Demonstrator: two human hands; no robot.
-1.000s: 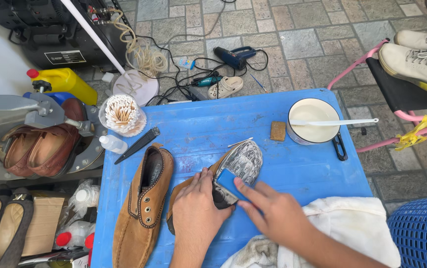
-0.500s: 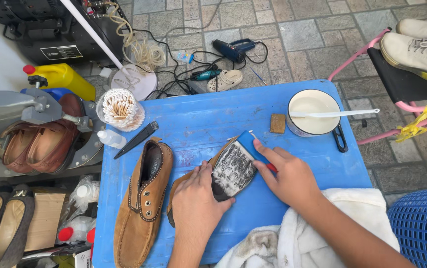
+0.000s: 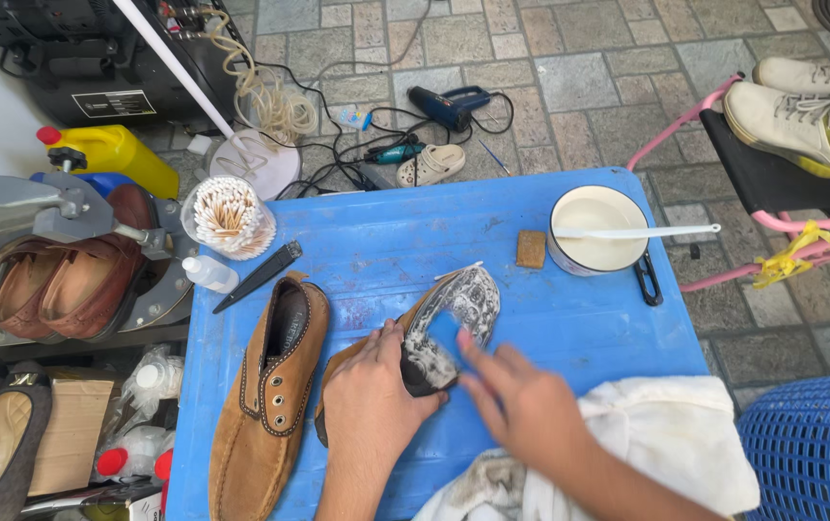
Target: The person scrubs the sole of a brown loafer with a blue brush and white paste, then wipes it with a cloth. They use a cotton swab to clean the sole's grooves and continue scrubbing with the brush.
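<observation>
From the head camera, the left hand [image 3: 372, 405] clamps shut around the tan suede shoe turned sole-up [image 3: 439, 328] on the blue plastic table [image 3: 386, 232], while the right hand [image 3: 521, 410] pinches a small blue scrubbing pad [image 3: 446, 333] against the foamy grey sole. Risk here, I'd say: soapy foam could let the shoe twist out of that grip, or drip onto the matching tan suede shoe [image 3: 270, 396] just beside it. Around them, a white enamel pot with a white spoon [image 3: 594, 232], a cup of cotton swabs [image 3: 229, 217] and a white cloth [image 3: 666, 439] under the right arm crowd the table.
</observation>
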